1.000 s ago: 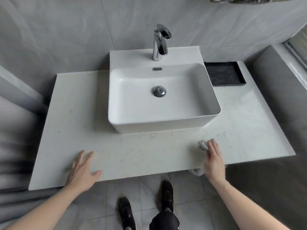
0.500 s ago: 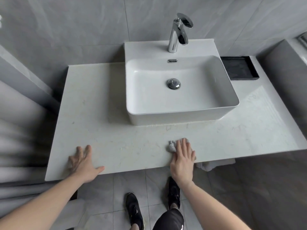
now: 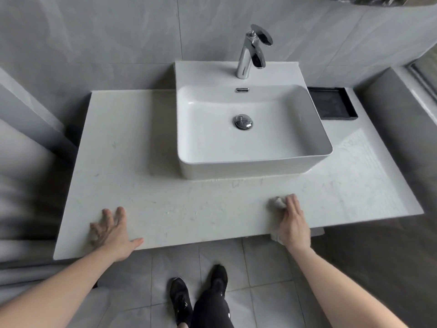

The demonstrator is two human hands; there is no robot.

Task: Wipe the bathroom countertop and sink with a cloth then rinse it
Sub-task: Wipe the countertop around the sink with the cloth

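A pale marble countertop carries a white rectangular sink with a chrome faucet at its back. My right hand presses flat on a small grey-white cloth near the front edge, right of the middle. The cloth peeks out past my fingertips and hangs over the counter's edge below my palm. My left hand rests flat on the front left of the countertop, fingers spread, holding nothing.
A black tray sits at the back right, beside the sink. Grey tiled walls surround the counter on the back and right. My black shoes stand on the tiled floor below the front edge.
My right hand slid the cloth left along the front edge, then back to the right. The left hand stayed flat on the front left corner. The camera view shifted.
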